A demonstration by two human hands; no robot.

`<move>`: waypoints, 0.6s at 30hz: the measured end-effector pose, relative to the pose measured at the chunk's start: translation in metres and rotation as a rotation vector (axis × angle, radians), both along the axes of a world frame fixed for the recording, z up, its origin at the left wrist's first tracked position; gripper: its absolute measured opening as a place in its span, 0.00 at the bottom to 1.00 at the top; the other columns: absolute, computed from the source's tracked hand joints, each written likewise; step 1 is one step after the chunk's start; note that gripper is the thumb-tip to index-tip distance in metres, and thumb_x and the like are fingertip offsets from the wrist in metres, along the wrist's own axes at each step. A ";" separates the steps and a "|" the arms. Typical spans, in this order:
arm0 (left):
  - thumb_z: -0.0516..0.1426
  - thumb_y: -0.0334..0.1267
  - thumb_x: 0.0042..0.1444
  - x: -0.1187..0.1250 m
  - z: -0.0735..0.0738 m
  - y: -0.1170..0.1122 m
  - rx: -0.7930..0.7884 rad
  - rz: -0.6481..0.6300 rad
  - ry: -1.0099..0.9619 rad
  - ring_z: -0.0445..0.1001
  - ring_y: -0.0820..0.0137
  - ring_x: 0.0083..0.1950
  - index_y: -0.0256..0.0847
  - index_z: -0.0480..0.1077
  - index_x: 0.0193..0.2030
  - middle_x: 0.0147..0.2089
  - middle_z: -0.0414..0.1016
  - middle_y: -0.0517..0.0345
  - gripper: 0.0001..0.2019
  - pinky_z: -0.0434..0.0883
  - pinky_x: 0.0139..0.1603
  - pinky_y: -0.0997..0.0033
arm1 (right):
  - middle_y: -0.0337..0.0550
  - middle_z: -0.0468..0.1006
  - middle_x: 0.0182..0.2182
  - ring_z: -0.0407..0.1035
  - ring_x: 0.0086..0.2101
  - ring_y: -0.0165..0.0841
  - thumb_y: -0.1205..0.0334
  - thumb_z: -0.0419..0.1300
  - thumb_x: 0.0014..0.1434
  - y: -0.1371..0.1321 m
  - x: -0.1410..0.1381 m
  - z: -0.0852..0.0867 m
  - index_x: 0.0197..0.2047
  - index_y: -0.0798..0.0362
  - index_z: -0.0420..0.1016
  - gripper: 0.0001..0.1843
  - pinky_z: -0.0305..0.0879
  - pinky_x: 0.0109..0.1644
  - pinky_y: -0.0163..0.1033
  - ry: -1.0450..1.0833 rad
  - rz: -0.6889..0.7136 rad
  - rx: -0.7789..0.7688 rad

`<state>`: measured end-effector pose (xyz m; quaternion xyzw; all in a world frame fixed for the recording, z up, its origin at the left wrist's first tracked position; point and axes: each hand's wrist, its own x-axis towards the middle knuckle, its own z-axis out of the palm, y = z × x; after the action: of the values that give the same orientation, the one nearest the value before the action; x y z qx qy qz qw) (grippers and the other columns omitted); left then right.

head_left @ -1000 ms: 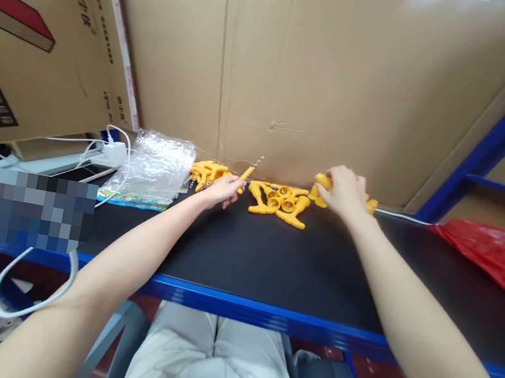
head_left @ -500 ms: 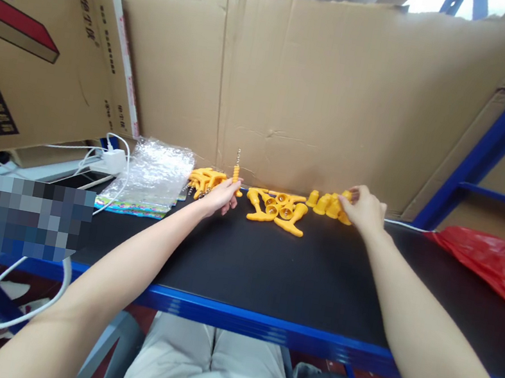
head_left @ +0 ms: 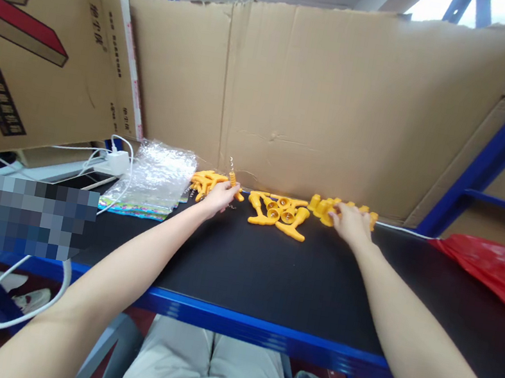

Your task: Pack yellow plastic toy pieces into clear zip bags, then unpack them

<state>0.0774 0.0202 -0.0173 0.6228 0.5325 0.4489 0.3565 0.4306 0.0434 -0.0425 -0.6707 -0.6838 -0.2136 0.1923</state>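
My left hand point(head_left: 221, 198) is closed on a yellow ridged handle point(head_left: 232, 178) with a thin metal spiral pointing up from it. Right beside that hand lies a pile of yellow branched handles point(head_left: 205, 182), some with metal spirals showing. Over at the row of small yellow caps point(head_left: 324, 208), my right hand point(head_left: 352, 225) is closed, its fingertips among them; the fingers partly hide what they grip. Between my hands sits a cluster of yellow T-shaped handles point(head_left: 291, 230) with open cups that show metal inside.
Clear plastic bags point(head_left: 156, 178) are stacked to the left, near a white charger point(head_left: 117, 162) and its cable. At right lies a red plastic bag point(head_left: 487, 269). A cardboard wall point(head_left: 320, 110) rises behind the black tabletop point(head_left: 265, 282), which has a blue front edge.
My right hand has come down and slightly left over the yellow caps. In my left hand, the spiral piece now sits lower and tilts left. The view has shifted slightly.
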 end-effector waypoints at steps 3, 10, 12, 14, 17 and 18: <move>0.49 0.37 0.60 -0.001 -0.001 0.003 0.055 0.035 0.042 0.52 0.81 0.14 0.34 0.67 0.47 0.18 0.55 0.69 0.12 0.53 0.14 0.80 | 0.54 0.74 0.43 0.64 0.45 0.45 0.57 0.47 0.58 -0.001 0.003 0.002 0.43 0.56 0.70 0.16 0.55 0.43 0.47 0.000 -0.065 0.016; 0.52 0.31 0.53 -0.007 -0.004 0.012 0.189 0.128 0.104 0.63 0.79 0.22 0.35 0.70 0.45 0.26 0.69 0.61 0.12 0.64 0.27 0.80 | 0.54 0.75 0.41 0.67 0.42 0.45 0.59 0.47 0.56 0.000 0.004 0.003 0.45 0.56 0.70 0.17 0.57 0.40 0.46 0.051 -0.159 -0.008; 0.53 0.33 0.53 -0.010 -0.005 0.015 0.277 0.141 0.187 0.68 0.77 0.27 0.36 0.69 0.47 0.32 0.72 0.58 0.14 0.67 0.34 0.76 | 0.55 0.75 0.41 0.67 0.42 0.46 0.60 0.47 0.56 -0.002 0.001 0.005 0.44 0.56 0.70 0.16 0.57 0.40 0.47 0.040 -0.175 -0.016; 0.55 0.34 0.52 -0.015 -0.008 0.019 0.365 0.125 0.309 0.70 0.73 0.34 0.37 0.66 0.52 0.39 0.73 0.54 0.19 0.68 0.41 0.72 | 0.56 0.75 0.42 0.67 0.43 0.46 0.60 0.47 0.56 -0.004 -0.004 0.008 0.42 0.57 0.70 0.16 0.56 0.41 0.48 0.009 -0.184 -0.010; 0.56 0.32 0.49 -0.024 -0.014 0.026 0.447 0.084 0.443 0.69 0.67 0.48 0.37 0.61 0.58 0.50 0.70 0.47 0.27 0.65 0.52 0.65 | 0.57 0.74 0.41 0.67 0.43 0.46 0.61 0.46 0.57 -0.009 -0.014 0.013 0.42 0.59 0.69 0.16 0.55 0.41 0.48 -0.049 -0.175 0.021; 0.56 0.31 0.49 -0.027 -0.016 0.029 0.466 0.082 0.473 0.67 0.64 0.52 0.36 0.59 0.59 0.53 0.68 0.45 0.28 0.63 0.55 0.63 | 0.58 0.74 0.41 0.67 0.42 0.46 0.61 0.46 0.57 -0.010 -0.017 0.015 0.42 0.60 0.69 0.16 0.55 0.41 0.48 -0.066 -0.166 0.032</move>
<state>0.0502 0.0487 -0.0333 0.7526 0.5083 0.4153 0.0526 0.4134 0.0333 -0.0271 -0.7144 -0.6284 -0.2615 0.1622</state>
